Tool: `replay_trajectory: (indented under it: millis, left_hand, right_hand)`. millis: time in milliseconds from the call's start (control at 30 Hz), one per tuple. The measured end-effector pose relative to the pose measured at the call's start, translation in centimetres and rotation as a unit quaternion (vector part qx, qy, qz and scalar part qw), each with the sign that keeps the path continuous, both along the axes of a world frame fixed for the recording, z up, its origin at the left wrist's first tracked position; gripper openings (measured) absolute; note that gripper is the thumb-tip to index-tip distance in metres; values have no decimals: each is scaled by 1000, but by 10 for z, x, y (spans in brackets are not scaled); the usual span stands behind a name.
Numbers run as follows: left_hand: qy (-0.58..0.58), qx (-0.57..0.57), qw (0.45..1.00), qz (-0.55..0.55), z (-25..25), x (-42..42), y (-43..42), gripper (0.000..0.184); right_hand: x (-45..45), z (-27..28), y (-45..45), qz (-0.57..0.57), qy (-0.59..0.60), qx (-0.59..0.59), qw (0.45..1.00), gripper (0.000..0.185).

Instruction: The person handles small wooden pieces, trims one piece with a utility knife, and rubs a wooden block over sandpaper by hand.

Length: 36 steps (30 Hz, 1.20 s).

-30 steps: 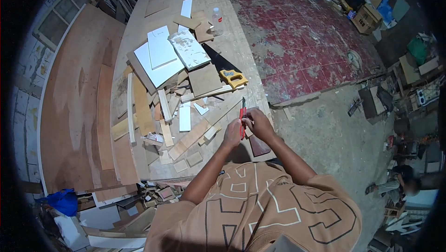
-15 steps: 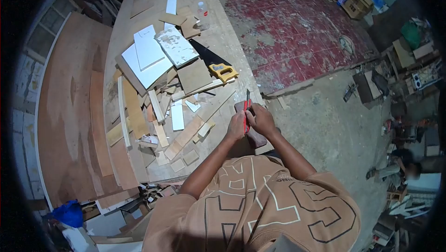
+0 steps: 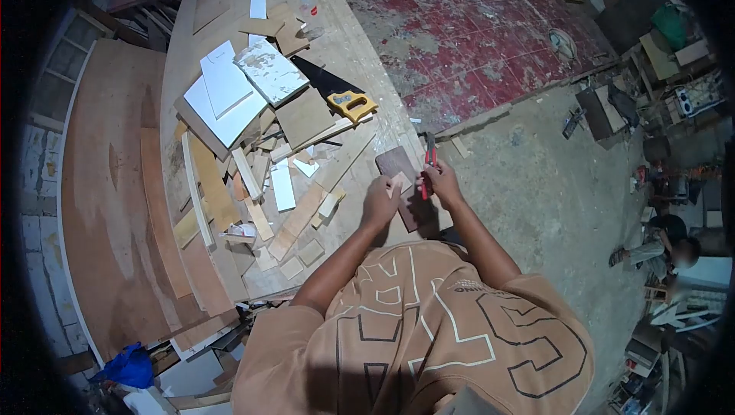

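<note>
My right hand point(image 3: 443, 184) is closed around a red utility knife point(image 3: 430, 156), whose dark end points away from me. Between the fingers of my left hand point(image 3: 380, 204) is a small pale piece of wood point(image 3: 401, 179). Both hands are over a dark reddish-brown board point(image 3: 393, 161) near the right edge of the workbench. The knife is to the right of the pale piece, apart from it. Left of my hands lie a white strip point(image 3: 282, 188) and several wood offcuts.
A handsaw with a yellow handle point(image 3: 353, 104) lies beside white panels point(image 3: 222, 97) on the workbench point(image 3: 352, 40). A plastic bottle point(image 3: 308, 6) stands farther back. Another person point(image 3: 664, 243) is at the far right. Large plywood sheets point(image 3: 115, 185) lean at the left.
My hands have moved apart; the knife has gone rightward in my right hand. The small pale wood piece now shows in my left hand. The view has shifted slightly.
</note>
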<state>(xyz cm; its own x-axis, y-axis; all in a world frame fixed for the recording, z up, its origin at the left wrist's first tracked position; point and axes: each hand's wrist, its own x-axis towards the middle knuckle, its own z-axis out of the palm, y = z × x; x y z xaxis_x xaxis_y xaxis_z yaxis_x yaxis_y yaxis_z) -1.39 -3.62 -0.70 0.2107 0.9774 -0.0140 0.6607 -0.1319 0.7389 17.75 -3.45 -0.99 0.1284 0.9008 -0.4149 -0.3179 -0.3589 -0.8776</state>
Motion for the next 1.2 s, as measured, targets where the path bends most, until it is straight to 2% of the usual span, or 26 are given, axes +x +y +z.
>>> replay_trajectory:
  millis: [33,67,100,133,200,233,267,333,367,467,533,700,800,933,1000,1067,1133,1200]
  left_hand:
    - [78,-68,995,8,-3,-5,-5,48]
    - [79,-71,994,8,-5,-10,-11,48]
    - [99,-69,992,17,-15,-13,-16,53]
    - [120,-66,990,27,-22,-14,-18,58]
    - [90,-56,994,25,-35,-14,-19,59]
    - [60,-43,997,24,-40,-13,-19,60]
    - [60,-44,997,25,-45,-12,-18,60]
    - [-12,-51,998,29,-51,-9,-17,60]
    - [-12,-51,998,29,-54,-9,-17,60]
    - [-61,-107,992,34,-52,-10,-18,57]
    - [-114,-150,978,89,-61,-9,-20,55]
    - [-128,-167,972,107,-65,-10,-23,53]
    - [-141,-176,967,118,-56,-8,-23,51]
    - [-141,-181,966,122,-40,-6,-24,50]
    - [-151,-181,964,124,-40,-6,-23,49]
    - [-160,-183,962,123,-43,-7,-23,49]
    - [-159,-172,965,122,-45,-6,-23,48]
    - [-160,-172,964,123,-47,-5,-23,48]
  right_hand:
    - [7,8,-3,32,-96,-30,994,26]
    - [11,16,-7,64,-191,-60,978,27]
    - [14,4,-10,91,-279,-35,955,35]
    - [17,-11,-14,91,-279,-37,955,35]
    - [16,-25,-25,133,-466,143,863,37]
    - [14,-23,-30,185,-456,97,865,40]
    - [10,-21,-35,187,-455,97,865,40]
    - [3,-17,-43,281,-513,66,808,45]
    - [2,-23,-46,312,-508,79,799,47]
    - [-7,-10,-57,289,-517,110,798,44]
    - [-8,-30,-59,284,-540,109,785,40]
    - [-4,-42,-62,330,-573,164,732,28]
    - [3,-47,-61,358,-581,197,703,28]
    - [8,-50,-58,309,-574,159,741,28]
    - [13,-48,-56,219,-551,90,800,26]
    - [11,-47,-56,210,-545,115,804,25]
    - [12,-57,-58,314,-550,208,746,24]
    - [9,-62,-58,316,-542,206,751,23]
